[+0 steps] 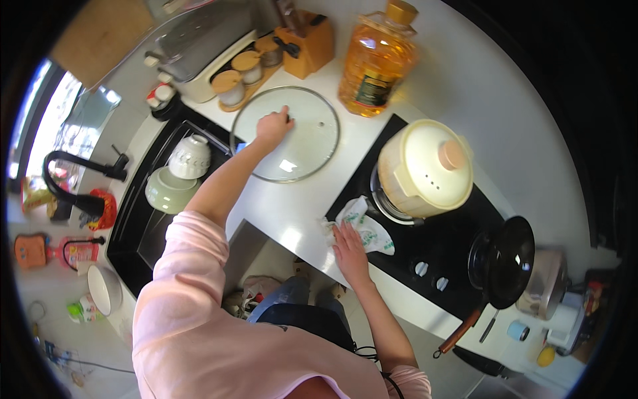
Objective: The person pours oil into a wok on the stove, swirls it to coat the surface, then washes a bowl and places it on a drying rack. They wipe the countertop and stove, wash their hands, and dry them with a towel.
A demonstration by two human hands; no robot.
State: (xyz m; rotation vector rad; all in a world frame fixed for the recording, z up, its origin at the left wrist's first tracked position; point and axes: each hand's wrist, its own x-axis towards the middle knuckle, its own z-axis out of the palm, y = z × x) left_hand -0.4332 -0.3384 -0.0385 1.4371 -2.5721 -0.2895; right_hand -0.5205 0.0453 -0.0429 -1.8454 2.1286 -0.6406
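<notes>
A round glass lid with a steel rim lies on the white counter left of the stove. My left hand is closed around its knob, which the fingers mostly hide. Over the stove's near left edge, my right hand presses a crumpled white cloth with green print between its fingers and the surface; what is under the palm is hidden. Just beyond the cloth, a cream pot with a lid and a peach-coloured knob stands on the left burner of the black stove.
A large oil bottle stands behind the lid, beside a wooden knife block and lidded jars. Stacked bowls sit in the black sink at left. A black wok with a wooden handle occupies the right burner.
</notes>
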